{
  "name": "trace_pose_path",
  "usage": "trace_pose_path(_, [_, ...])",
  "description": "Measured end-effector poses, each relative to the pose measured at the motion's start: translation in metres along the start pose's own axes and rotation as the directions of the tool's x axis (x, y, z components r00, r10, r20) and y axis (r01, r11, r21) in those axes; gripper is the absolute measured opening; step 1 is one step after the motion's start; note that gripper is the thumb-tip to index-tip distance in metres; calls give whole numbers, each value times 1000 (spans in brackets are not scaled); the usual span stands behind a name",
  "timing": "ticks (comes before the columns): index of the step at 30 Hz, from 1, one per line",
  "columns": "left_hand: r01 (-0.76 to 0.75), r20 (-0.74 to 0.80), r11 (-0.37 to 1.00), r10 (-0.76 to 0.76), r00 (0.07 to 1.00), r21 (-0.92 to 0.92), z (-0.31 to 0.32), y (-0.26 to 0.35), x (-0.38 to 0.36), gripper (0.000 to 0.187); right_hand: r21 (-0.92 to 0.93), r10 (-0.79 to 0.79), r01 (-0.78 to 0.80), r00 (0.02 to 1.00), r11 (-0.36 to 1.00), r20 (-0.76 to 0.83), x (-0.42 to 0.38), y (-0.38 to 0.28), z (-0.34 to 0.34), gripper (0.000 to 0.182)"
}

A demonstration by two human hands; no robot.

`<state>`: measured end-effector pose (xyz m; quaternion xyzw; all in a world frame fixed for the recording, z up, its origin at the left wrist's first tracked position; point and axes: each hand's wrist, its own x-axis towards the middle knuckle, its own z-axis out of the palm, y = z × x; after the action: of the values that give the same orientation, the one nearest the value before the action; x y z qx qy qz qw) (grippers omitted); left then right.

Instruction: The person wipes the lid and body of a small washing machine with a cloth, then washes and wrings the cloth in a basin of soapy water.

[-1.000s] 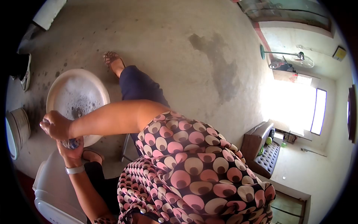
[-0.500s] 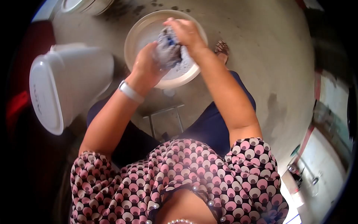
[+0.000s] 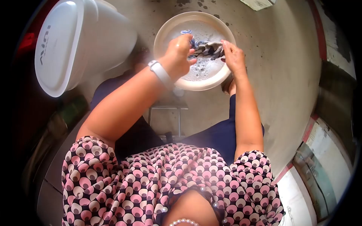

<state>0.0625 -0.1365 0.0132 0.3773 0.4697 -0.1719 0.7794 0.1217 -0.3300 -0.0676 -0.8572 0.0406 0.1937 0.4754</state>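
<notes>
A wet, patterned cloth (image 3: 211, 50) in grey, dark and blue is stretched between my hands, just over a round cream basin (image 3: 203, 86). Sudsy water (image 3: 201, 71) shows inside the basin. My left hand (image 3: 180, 55), with a white band on its wrist, grips the blue end of the cloth, and some of its fingers stand slightly apart. At the other end, my right hand (image 3: 234, 56) pinches the greyish part near the basin's right rim. The palm sides of both hands are partly hidden.
A large white lidded bin (image 3: 102, 37) stands to the left of the basin. A thin metal frame (image 3: 179, 122) lies between my knees. Dark wet spots mark the concrete floor (image 3: 279, 56). Pale boards or panels (image 3: 301, 196) line the right side.
The cloth was bunched up between both hands; now it is drawn out sideways. My hands have moved farther apart. The camera view has shifted, so the bin appears higher.
</notes>
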Motion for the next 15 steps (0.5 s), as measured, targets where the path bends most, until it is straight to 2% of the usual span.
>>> trace_pose_path(1, [-5,11,999,5,1000,-35,2,0,-2,53,-104,-50,48,998,993,-22,2,15,9,31])
trace_pose_path(2, [7,42,1000,-7,999,-5,0,2,-2,57,-165,-30,32,999,986,16,4,30,21,31])
trace_pose_path(3, [13,26,1000,-13,1000,2,0,2,-3,56,-140,-131,131,991,981,10,-1,42,35,30])
trace_pose_path(6, [4,-6,1000,-4,1000,-11,-3,3,-5,55,-212,-140,143,990,967,26,-10,78,62,28])
trace_pose_path(8, [-21,17,997,22,1000,-74,-4,6,-5,56,-421,106,-64,991,905,77,-5,95,69,37])
trace_pose_path(9, [-31,11,997,32,999,-74,-2,9,-7,56,-415,97,-54,992,908,83,1,115,79,37])
trace_pose_path(11, [-51,53,988,59,997,-143,-2,13,-12,56,-479,72,-22,994,878,87,11,151,102,58])
trace_pose_path(12, [-56,60,988,65,996,-145,-5,12,-7,57,-491,229,-130,962,861,148,11,149,114,76])
trace_pose_path(13, [-62,48,987,70,996,-147,-5,14,-6,57,-574,292,-153,943,805,159,9,145,127,76])
trace_pose_path(15, [-34,36,989,40,999,-144,-4,16,-7,55,-582,395,-192,885,790,245,13,142,146,80])
